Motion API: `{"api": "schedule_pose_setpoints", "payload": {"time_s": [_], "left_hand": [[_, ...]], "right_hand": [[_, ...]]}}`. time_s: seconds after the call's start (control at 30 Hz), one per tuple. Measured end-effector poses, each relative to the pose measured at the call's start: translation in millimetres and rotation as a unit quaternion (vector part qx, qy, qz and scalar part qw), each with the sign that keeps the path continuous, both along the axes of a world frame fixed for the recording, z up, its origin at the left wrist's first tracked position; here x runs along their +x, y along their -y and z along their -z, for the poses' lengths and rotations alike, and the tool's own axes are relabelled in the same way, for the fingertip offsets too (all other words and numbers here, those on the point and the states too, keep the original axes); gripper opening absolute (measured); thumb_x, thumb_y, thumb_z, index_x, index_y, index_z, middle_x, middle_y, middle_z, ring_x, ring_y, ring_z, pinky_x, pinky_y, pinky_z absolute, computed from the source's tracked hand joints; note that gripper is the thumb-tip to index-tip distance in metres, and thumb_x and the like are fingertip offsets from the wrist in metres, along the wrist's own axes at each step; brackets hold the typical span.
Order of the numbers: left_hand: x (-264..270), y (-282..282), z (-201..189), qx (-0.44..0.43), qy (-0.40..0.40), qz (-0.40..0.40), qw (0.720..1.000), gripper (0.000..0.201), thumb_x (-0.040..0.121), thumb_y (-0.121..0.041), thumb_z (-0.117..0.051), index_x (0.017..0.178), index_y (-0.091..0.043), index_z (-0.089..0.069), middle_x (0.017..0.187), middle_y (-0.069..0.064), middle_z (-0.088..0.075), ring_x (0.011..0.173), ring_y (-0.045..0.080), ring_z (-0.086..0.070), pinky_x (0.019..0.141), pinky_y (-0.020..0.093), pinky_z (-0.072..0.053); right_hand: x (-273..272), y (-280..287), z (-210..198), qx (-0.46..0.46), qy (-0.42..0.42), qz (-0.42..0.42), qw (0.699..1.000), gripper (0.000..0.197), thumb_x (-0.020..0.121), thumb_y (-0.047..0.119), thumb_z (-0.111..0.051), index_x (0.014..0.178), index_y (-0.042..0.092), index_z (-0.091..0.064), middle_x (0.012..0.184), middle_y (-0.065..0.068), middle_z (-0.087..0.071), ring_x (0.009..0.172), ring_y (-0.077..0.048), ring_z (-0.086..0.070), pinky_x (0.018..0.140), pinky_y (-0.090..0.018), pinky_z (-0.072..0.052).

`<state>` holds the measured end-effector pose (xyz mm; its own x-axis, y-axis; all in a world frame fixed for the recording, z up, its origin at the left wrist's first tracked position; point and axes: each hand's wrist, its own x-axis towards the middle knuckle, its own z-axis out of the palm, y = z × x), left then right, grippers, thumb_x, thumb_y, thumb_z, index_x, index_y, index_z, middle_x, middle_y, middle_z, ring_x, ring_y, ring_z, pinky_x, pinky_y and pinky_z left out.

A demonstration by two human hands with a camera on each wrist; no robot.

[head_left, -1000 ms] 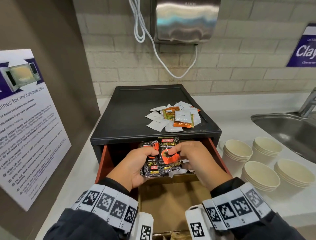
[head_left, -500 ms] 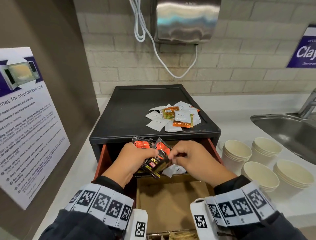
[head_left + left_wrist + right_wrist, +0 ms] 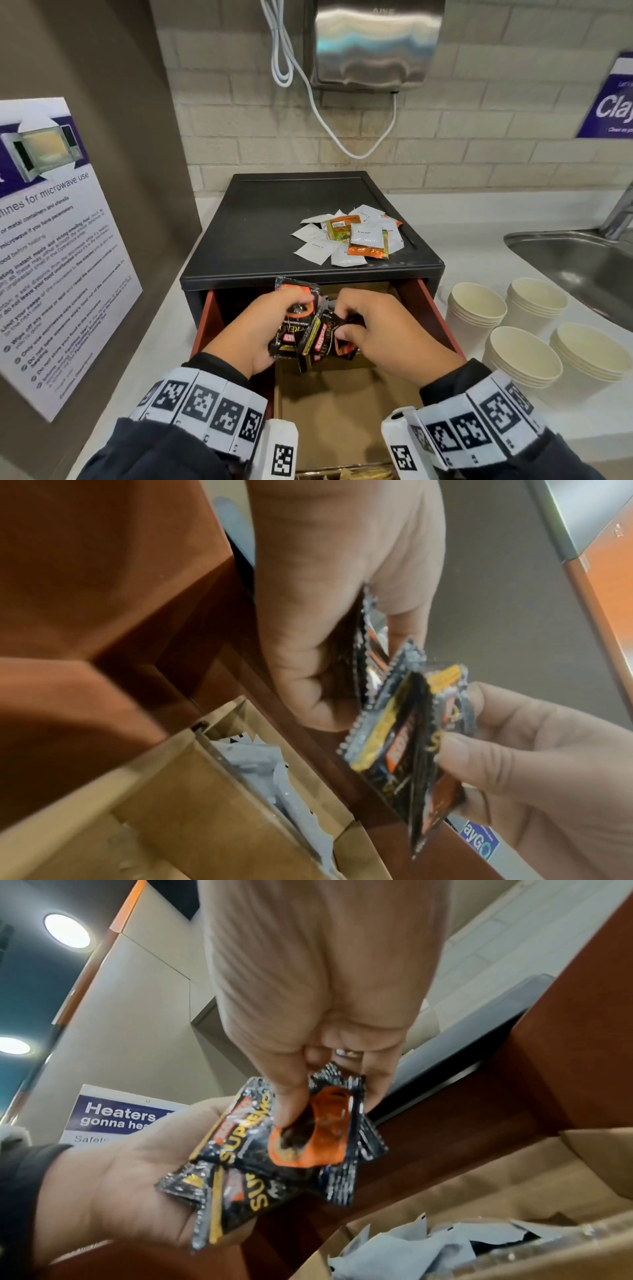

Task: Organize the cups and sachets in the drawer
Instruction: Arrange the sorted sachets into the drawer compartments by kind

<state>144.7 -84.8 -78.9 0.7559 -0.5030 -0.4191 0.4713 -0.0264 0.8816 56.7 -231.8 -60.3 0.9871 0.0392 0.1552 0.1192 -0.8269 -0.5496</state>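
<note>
The bunch of black coffee sachets (image 3: 306,330), a second ago fanned upright with their printed faces shown between the hands, is now bunched and tilted, with the edges crossed. The left hand (image 3: 255,330) is now closed round the bunch from the left, its thumb laid over the top sachet. The right hand (image 3: 380,334), earlier pinching one sachet at its upper corner, is now found lower, with its fingertips (image 3: 291,1112) pinched on the orange-printed end of the bunch.
</note>
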Motion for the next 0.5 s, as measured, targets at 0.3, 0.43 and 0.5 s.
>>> {"api": "schedule_pose_setpoints", "payload": {"time_s": [0.3, 0.43, 0.5], "left_hand": [[-2, 0, 12, 0.109, 0.063, 0.071, 0.989, 0.024, 0.084, 0.004, -0.059, 0.108, 0.002, -0.061, 0.081, 0.015, -0.068, 0.079, 0.029, -0.066, 0.078, 0.043, -0.052], [-4, -1, 10, 0.153, 0.123, 0.102, 0.975, 0.013, 0.077, 0.007, -0.064, 0.079, -0.006, -0.066, 0.073, 0.012, -0.066, 0.076, 0.029, -0.064, 0.085, 0.045, -0.050], [-5, -2, 6, 0.127, 0.096, 0.116, 0.980, 0.013, 0.077, 0.007, -0.061, 0.084, -0.003, -0.066, 0.070, 0.012, -0.065, 0.070, 0.027, -0.065, 0.072, 0.040, -0.052]], "right_hand": [[1, -6, 1, -0.116, 0.000, -0.086, 0.990, 0.019, 0.090, 0.016, -0.059, 0.105, 0.016, -0.070, 0.126, 0.006, -0.049, 0.113, -0.012, -0.039, 0.098, -0.028, -0.034], [1, -12, 8, -0.133, 0.031, -0.121, 0.983, 0.017, 0.087, 0.015, -0.062, 0.100, 0.013, -0.072, 0.151, 0.013, -0.024, 0.139, -0.011, -0.011, 0.110, -0.025, -0.015], [4, -12, 12, -0.154, 0.014, -0.134, 0.979, 0.019, 0.087, 0.018, -0.061, 0.102, 0.012, -0.072, 0.148, 0.009, -0.029, 0.139, -0.012, -0.013, 0.109, -0.023, -0.017]]}}
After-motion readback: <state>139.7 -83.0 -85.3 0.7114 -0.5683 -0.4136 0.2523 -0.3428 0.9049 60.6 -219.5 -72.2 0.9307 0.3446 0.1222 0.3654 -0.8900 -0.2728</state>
